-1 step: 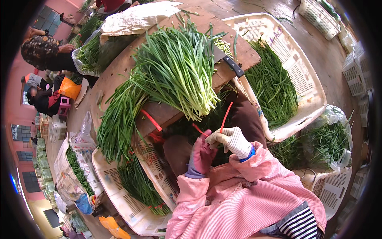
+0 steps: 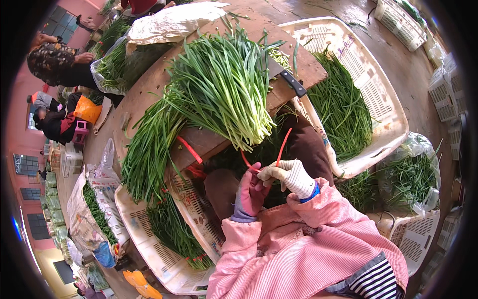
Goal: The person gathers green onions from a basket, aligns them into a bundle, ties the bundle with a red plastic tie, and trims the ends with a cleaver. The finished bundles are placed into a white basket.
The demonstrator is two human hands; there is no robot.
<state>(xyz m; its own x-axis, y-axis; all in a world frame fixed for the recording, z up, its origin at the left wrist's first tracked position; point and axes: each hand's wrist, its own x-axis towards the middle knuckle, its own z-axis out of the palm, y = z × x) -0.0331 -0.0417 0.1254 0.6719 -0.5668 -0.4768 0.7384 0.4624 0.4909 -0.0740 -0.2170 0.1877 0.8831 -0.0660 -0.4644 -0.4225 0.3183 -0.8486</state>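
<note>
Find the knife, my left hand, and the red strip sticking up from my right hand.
Knife (image 2: 293,83): head view, black handle.
Left hand (image 2: 251,193): head view, gloved middle.
Red strip (image 2: 284,145): head view, raised end.

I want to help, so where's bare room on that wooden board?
Bare wood shows on the wooden board at left, between the bagged greens and the big leaf pile. A small corner right of the knife is bare too. The middle is crowded under that pile.
</note>
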